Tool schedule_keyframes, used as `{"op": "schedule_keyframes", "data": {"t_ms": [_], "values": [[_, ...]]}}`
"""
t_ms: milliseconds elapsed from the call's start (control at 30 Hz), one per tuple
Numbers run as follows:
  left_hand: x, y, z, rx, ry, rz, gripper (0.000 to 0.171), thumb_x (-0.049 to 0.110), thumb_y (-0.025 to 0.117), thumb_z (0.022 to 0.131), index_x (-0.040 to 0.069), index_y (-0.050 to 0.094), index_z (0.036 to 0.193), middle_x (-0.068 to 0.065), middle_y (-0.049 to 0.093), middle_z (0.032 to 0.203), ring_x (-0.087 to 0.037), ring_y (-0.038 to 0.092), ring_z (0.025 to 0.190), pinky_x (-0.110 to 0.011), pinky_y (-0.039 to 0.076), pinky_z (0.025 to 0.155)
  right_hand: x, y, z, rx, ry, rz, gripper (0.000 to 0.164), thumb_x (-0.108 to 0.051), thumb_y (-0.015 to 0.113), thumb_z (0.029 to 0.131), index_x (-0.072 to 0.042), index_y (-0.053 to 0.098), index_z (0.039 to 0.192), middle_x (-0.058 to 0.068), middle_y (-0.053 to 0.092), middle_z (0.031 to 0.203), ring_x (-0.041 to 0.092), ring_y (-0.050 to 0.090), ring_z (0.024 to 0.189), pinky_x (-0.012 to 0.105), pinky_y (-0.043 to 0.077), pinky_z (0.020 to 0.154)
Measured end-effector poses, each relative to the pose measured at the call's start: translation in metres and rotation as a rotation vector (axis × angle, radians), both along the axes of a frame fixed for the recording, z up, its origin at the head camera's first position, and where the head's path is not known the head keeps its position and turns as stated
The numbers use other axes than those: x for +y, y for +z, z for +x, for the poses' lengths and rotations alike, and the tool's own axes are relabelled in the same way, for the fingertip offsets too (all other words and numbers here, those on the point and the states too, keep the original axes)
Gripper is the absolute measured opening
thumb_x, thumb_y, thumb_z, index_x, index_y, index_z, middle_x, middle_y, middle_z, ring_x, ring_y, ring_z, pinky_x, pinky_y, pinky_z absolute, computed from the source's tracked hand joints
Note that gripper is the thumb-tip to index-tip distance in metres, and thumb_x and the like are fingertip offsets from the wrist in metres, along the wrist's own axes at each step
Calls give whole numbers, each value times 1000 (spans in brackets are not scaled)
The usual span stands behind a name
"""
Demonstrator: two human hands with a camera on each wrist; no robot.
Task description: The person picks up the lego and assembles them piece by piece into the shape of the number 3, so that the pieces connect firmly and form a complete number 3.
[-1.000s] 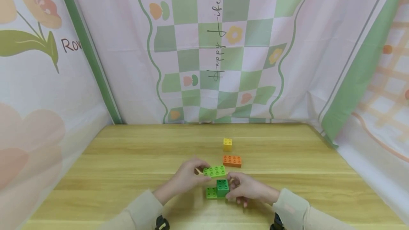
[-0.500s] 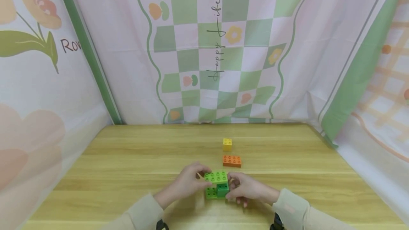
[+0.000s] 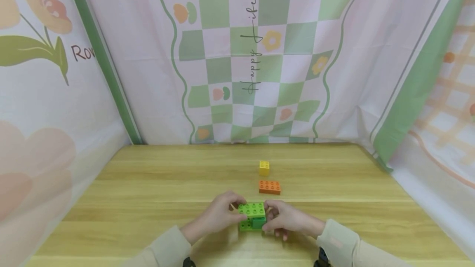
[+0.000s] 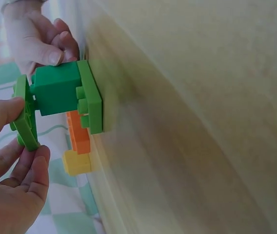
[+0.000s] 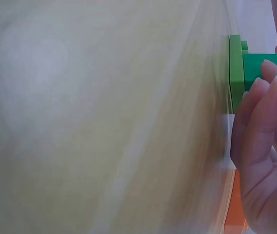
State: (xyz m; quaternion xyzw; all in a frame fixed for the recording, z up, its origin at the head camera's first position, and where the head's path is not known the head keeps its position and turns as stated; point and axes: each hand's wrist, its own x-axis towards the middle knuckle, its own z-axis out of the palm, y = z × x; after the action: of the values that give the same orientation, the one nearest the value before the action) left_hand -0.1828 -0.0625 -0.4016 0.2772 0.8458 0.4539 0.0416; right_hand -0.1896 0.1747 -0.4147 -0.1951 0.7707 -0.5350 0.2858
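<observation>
Left hand [image 3: 219, 214] has its thumb and fingers clamped on one end of a light green upper plate [image 3: 252, 210], one of two such plates; right hand [image 3: 285, 218] pinches the single dark green block [image 3: 259, 223] between thumb and fingers. That block sits on the right-hand end of the second, light green lower plate [image 4: 95, 107], which lies on the table [image 3: 167, 176]; the plate's left-hand end shows bare studs. The upper plate is over both, studs up in two rows, with a narrow gap showing between it and the block's top; whether they touch anywhere is hard to tell. Five pieces are in view altogether: these three, plus one orange brick [image 3: 269, 187] with eight studs, and one yellow brick [image 3: 264, 168] with four. Both lie behind the stack, the yellow farther off, apart from each other. Two pale sleeves [image 3: 165, 244] cover the forearms.
</observation>
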Motion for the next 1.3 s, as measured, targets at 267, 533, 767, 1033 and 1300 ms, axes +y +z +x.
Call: {"op": "schedule_keyframes", "data": {"t_ms": [267,533,767,1033,1300], "values": [[1,-2,2,5,-7,-31,32,16,75,75,7,64,104,7,54,92,-9,52,86,-22,46,75,-1,-1,1,17,-15,2,31,-10,72,78,-4,51,99,10,57,74,13,50,49,19,40,36],[2,-4,0,58,-30,-65,33,14,75,76,10,63,105,10,53,93,-5,51,86,-21,46,76,-1,-1,0,13,-12,-8,30,-9,72,78,-4,50,98,10,57,73,13,50,49,19,40,36],[1,-3,1,160,-63,-88,33,10,74,75,10,61,106,9,54,93,-3,51,84,-22,46,75,-1,0,1,16,-10,-13,29,-8,72,77,-4,51,98,10,57,73,13,49,48,19,40,36],[-1,1,4,205,-82,-142,34,12,73,77,15,63,109,9,52,95,-4,50,87,-22,46,76,-1,0,1,22,-8,-6,29,-9,72,77,-5,51,96,9,57,72,13,50,49,19,40,36],[-1,0,2,272,-144,-130,35,11,72,78,12,62,112,6,56,106,-4,52,92,-21,46,79,-1,0,1,17,-3,-7,28,-10,72,78,-5,51,96,9,57,72,13,50,49,19,40,36]]}}
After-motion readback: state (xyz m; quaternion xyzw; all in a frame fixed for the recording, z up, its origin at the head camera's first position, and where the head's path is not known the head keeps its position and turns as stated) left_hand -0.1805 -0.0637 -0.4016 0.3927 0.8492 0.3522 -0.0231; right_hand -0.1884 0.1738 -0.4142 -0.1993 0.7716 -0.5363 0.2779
